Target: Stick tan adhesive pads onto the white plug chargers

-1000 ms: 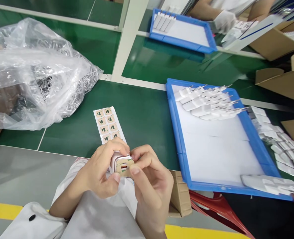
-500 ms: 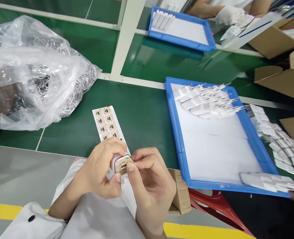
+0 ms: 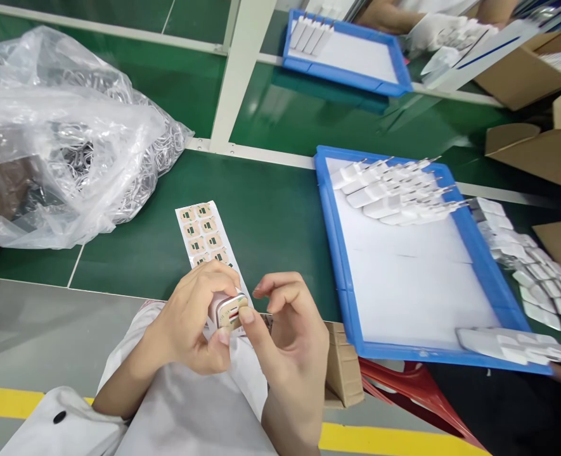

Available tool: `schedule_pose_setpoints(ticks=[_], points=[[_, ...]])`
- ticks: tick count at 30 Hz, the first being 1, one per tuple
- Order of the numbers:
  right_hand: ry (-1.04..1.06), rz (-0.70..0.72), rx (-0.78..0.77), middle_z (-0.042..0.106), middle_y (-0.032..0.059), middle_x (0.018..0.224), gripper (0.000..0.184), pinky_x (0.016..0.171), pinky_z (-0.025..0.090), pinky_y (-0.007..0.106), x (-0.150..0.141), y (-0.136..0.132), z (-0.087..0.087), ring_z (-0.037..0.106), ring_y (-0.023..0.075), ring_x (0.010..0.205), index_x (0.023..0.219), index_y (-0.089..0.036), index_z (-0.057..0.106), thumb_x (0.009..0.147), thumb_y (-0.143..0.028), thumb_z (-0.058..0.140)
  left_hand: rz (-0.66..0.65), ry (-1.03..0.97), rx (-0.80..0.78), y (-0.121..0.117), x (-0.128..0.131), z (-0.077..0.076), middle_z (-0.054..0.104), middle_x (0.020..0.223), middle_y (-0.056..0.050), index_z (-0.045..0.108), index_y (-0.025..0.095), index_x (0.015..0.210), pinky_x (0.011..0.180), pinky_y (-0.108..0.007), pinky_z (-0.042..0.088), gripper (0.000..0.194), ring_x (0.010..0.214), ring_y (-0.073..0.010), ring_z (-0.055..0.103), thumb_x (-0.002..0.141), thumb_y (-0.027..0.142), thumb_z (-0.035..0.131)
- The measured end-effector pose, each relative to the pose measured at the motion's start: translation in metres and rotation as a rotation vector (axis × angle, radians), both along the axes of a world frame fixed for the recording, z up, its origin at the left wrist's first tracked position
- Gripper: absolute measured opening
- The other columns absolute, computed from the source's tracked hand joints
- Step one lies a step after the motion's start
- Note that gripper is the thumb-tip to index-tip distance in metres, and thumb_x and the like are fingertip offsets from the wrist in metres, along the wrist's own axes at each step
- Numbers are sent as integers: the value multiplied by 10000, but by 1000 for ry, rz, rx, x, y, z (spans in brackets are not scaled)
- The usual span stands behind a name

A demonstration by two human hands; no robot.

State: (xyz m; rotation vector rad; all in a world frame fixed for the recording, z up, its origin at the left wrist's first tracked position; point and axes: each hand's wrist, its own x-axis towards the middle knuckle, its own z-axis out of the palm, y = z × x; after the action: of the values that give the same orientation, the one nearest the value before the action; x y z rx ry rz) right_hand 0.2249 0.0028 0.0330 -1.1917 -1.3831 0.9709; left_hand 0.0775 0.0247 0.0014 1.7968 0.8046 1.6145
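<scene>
A: Where is the small white block-shaped charger with rounded corners [image 3: 220, 300]?
B: Low in the centre of the frame, near the table's front edge, its end facing up with a tan, green-printed sticker [image 3: 225, 313] around dark slots.
A: And the hands?
B: The left hand [image 3: 192, 326] is wrapped around the charger, thumb below and fingers above. The right hand [image 3: 292, 329] is loosely open: its thumb touches the sticker's right side, while its other fingers are lifted clear.
A: What lies about them?
B: Just beyond the left hand, a white sheet of tan stickers [image 3: 204, 229] lies on the green table [image 3: 275, 221]. Right of centre is a blue-rimmed tray [image 3: 336, 253] with white two-pin plugs [image 3: 392, 193] bunched toward its far side.
A: Further out?
B: A clear plastic bag of coiled grey-white cables [image 3: 118, 152] fills the upper left. At the upper right, a co-worker's white-gloved hand [image 3: 435, 33] is beside a smaller blue tray [image 3: 347, 80].
</scene>
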Motion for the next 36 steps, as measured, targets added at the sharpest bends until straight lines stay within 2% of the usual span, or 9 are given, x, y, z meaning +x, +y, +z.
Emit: schedule_pose_setpoints(ticks=[4, 9, 13, 15, 23, 26, 30, 34, 36], points=[[239, 185, -136, 623, -14, 892, 141, 654, 476, 253, 1, 7, -7, 615, 145, 780, 952, -254, 631, 1032, -348, 698, -236, -230, -226, 0, 0, -5, 580, 971, -15, 510, 263, 1153, 711, -300, 467, 330, 811, -176, 571, 1018, 557, 567], [215, 108, -76, 677, -4, 909, 206, 660, 505, 256, -3, 3, -15, 631, 153, 766, 1117, -287, 710, 1066, -471, 630, -361, -413, -399, -1, 2, -10, 596, 1032, -18, 544, 262, 1125, 731, -315, 445, 371, 825, -182, 543, 969, 591, 615], [-102, 40, 80, 664, 3, 977, 432, 700, 520, 288, -11, -5, -13, 604, 172, 802, 1295, -302, 660, 928, -463, 821, -355, -425, -424, -3, 4, -9, 592, 1068, -34, 544, 263, 1122, 732, -358, 472, 362, 808, -202, 563, 1001, 604, 533], [-172, 44, 98, 631, -12, 923, 404, 637, 486, 272, -15, -7, -12, 561, 157, 740, 1276, -297, 656, 923, -383, 831, -343, -404, -427, -5, 5, -9, 591, 1051, -34, 533, 265, 1117, 741, -372, 477, 363, 807, -207, 568, 1016, 612, 498], [72, 111, 19, 599, -23, 797, 173, 580, 433, 265, -14, -10, -23, 525, 144, 657, 1181, -291, 729, 1029, -362, 687, -321, -467, -466, -9, 5, -14, 599, 988, -5, 493, 280, 1095, 764, -370, 464, 342, 807, -207, 597, 1022, 614, 509], [85, 100, 4, 667, -7, 800, 187, 605, 482, 277, -13, -10, -25, 584, 151, 652, 1160, -282, 760, 1051, -396, 660, -318, -468, -458, -7, 5, -15, 618, 968, -12, 497, 265, 1084, 746, -348, 479, 341, 799, -198, 606, 1045, 603, 477], [80, 50, 32, 658, -22, 731, 291, 552, 461, 251, -17, -7, -25, 562, 127, 569, 1098, -278, 775, 1119, -430, 527, -259, -454, -412, -7, 8, -21, 640, 953, -7, 480, 269, 1103, 692, -318, 488, 340, 734, -176, 603, 1095, 589, 364], [-32, 17, 82, 715, -18, 843, 368, 571, 502, 245, -22, -6, -23, 629, 140, 649, 1131, -271, 695, 989, -610, 698, -178, -393, -381, -8, 12, -27, 650, 991, -10, 464, 279, 1123, 677, -336, 486, 346, 704, -178, 612, 1088, 607, 358], [-109, 8, 71, 737, -12, 879, 333, 574, 510, 244, -23, -4, -22, 650, 144, 668, 1112, -262, 673, 973, -557, 742, -176, -373, -379, -8, 12, -27, 644, 994, -9, 468, 279, 1125, 688, -354, 489, 380, 704, -183, 612, 1076, 638, 355]])
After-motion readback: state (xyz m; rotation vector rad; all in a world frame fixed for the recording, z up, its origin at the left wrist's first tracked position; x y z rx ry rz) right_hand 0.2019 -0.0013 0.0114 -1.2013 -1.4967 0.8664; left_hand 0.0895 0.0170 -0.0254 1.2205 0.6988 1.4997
